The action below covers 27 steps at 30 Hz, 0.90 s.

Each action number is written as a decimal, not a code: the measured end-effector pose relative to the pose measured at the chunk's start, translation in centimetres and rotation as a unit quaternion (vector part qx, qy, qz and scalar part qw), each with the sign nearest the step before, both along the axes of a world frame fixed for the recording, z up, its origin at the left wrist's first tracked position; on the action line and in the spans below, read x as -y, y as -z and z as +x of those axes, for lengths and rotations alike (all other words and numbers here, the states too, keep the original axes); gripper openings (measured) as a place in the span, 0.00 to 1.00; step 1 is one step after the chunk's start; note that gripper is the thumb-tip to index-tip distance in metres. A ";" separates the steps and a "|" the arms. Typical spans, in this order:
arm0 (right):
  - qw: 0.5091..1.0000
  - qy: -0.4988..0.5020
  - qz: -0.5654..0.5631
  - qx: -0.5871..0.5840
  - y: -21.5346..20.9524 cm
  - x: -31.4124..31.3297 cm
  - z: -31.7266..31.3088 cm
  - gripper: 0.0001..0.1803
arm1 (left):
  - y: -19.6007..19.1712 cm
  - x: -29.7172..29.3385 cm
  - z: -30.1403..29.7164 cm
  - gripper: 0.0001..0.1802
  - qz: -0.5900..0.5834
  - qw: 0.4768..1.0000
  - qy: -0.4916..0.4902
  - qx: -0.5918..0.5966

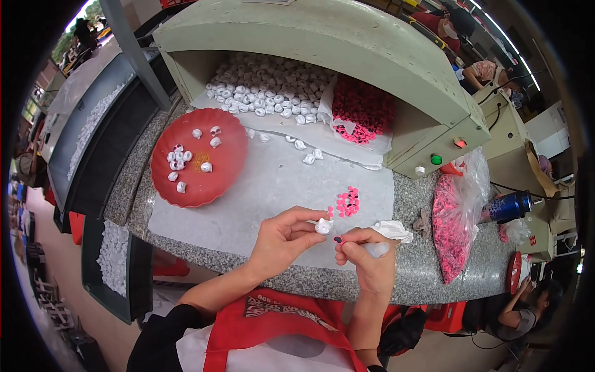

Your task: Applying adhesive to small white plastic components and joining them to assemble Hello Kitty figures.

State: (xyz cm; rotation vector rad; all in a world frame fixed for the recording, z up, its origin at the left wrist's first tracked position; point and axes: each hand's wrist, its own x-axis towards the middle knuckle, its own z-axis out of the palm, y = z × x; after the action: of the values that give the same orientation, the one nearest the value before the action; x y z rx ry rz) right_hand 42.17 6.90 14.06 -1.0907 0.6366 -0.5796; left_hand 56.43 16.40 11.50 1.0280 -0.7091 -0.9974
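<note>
Two pinch grips — left hand (282,240) holds a white piece (323,227), right hand (367,257) a pink-and-black bit (338,240) just right of it, plus a pale translucent item (377,249). Loose pink pieces (349,202) just beyond the grips — red plate (226,142) farther left.

Factory workshop: granite workbench (297,279), parts bin (141,273), co-worker (519,321)

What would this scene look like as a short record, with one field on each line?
Left hand: holds a small white piece
Right hand: pinches a small pink-and-dark piece; a whitish item, partly hidden, is also in it
Beyond the hands: loose pink pieces on a white sheet
Left: red dish with several white pieces
Cabinet: white heap, pink heap
Right: clear bag of pink pieces
</note>
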 end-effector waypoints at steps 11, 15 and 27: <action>0.999 0.033 -0.003 0.016 -0.1 -0.2 -0.2 0.07 | 0.1 0.0 0.0 0.17 -0.002 1.000 -0.019 0.007; 0.993 -0.041 0.059 0.092 0.1 0.3 -1.1 0.13 | 0.1 0.0 0.0 0.17 0.009 1.000 -0.021 -0.007; 0.996 -0.054 -0.002 0.070 -0.7 -0.3 -0.9 0.08 | -0.1 -0.2 0.0 0.16 -0.009 0.999 -0.034 0.001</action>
State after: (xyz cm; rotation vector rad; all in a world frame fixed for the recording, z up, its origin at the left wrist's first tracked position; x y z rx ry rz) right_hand 41.31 7.20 14.78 -1.0712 0.4525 -0.5583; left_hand 56.38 16.56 11.55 1.0320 -0.6788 -0.9296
